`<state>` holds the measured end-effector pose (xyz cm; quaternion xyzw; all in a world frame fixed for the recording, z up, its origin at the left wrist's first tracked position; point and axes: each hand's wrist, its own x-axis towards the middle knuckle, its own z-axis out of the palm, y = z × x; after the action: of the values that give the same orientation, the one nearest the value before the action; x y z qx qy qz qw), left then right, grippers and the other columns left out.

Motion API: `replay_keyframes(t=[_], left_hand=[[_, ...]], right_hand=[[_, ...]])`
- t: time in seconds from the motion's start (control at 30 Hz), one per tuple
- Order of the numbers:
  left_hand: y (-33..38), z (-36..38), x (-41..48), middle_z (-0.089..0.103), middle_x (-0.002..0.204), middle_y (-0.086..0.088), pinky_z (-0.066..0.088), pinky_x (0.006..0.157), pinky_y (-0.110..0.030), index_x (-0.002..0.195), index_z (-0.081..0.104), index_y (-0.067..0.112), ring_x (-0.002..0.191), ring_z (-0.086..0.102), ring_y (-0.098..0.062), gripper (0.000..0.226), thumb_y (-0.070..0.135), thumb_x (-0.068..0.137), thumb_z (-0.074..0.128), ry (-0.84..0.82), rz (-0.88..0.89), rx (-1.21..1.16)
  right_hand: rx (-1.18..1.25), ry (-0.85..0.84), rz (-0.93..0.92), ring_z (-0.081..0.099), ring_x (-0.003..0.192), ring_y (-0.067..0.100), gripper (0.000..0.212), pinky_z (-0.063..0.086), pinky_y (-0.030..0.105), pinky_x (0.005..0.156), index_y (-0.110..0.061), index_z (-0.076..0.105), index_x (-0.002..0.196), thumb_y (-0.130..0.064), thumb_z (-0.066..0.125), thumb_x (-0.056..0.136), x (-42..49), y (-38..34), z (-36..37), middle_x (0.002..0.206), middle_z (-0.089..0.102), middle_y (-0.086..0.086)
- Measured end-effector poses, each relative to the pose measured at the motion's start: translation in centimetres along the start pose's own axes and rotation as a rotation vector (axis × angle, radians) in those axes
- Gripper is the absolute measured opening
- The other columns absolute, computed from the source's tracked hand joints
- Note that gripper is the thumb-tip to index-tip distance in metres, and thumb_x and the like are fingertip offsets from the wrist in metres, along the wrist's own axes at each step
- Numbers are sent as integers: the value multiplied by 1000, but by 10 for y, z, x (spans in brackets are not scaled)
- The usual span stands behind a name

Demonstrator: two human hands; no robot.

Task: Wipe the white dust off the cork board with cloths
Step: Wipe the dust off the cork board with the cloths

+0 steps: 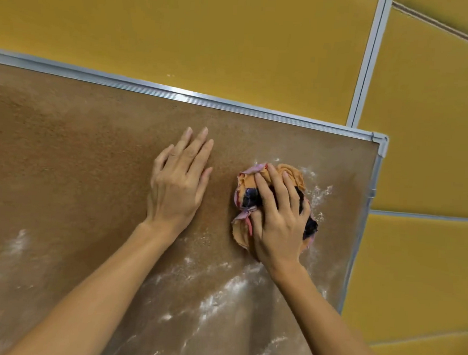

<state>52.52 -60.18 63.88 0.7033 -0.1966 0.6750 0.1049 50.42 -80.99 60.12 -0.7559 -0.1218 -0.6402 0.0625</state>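
A brown cork board [63, 151] with a silver metal frame [177, 94] fills the lower left of the head view. White dust [219, 295] streaks its lower part and lies around the cloth near the right edge. My right hand [276, 222] presses a bunched orange cloth with dark and pink patches [247, 189] flat against the board near its upper right corner. My left hand [180, 179] rests flat on the board to the left of the cloth, fingers spread, holding nothing.
Yellow wall panels [209, 31] with thin silver dividers [370, 59] lie behind and to the right of the board. The board's right frame edge [369, 200] runs close beside the cloth.
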Motion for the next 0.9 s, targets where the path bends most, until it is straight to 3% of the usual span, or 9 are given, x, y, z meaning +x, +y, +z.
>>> replay_keyframes(t=[0.23,0.33,0.43,0.53,0.63,0.7,0.8,0.9], left_hand=[[-2,4,-4,38,162,0,31,116,-41,153,47,18,153,30,-20,46,20,106,47,-23,-11,106],[-3,2,-6,36,163,1,31,116,-41,154,45,19,153,29,-19,49,17,104,45,-39,0,154],[-5,2,-6,34,164,1,29,117,-41,155,43,18,154,28,-19,50,16,105,45,-63,19,176],[-5,2,-7,38,162,-1,30,116,-40,154,45,17,153,29,-20,48,16,106,44,-44,34,181],[-4,-1,-5,40,161,-4,34,111,-39,151,48,16,151,35,-21,47,11,105,44,-17,16,99],[-8,-5,-4,42,160,-9,36,105,-35,150,49,11,145,43,-22,48,6,103,42,6,-1,28],[-17,-8,-4,44,157,-14,34,107,-28,147,52,6,142,47,-24,46,7,103,38,41,17,14],[-24,-8,-7,46,154,-18,33,113,-31,145,52,1,145,44,-29,44,17,111,29,17,81,2]], right_hand=[[133,55,60,33,150,22,58,33,59,112,-26,50,150,-24,56,91,38,11,26,160,40,-3],[154,-30,-251,29,153,19,55,33,56,113,-28,48,151,-35,55,98,-7,-8,33,163,37,-5],[123,-86,-501,29,153,15,49,34,53,112,-29,48,151,-42,43,104,-33,23,31,163,35,-7],[64,-2,-367,35,150,17,49,34,56,110,-28,46,152,-43,35,106,-1,56,27,162,37,-5],[95,91,-40,34,149,19,52,32,61,110,-26,46,151,-36,45,101,53,54,25,160,41,-2],[157,95,42,32,150,21,57,31,63,111,-25,49,150,-29,53,93,68,21,28,160,41,-2],[212,3,-215,29,152,21,58,28,58,116,-24,51,149,-31,58,93,39,-38,36,162,39,-1],[203,-47,-353,29,153,17,50,33,55,115,-25,48,151,-38,50,103,3,-39,38,162,37,-4]])
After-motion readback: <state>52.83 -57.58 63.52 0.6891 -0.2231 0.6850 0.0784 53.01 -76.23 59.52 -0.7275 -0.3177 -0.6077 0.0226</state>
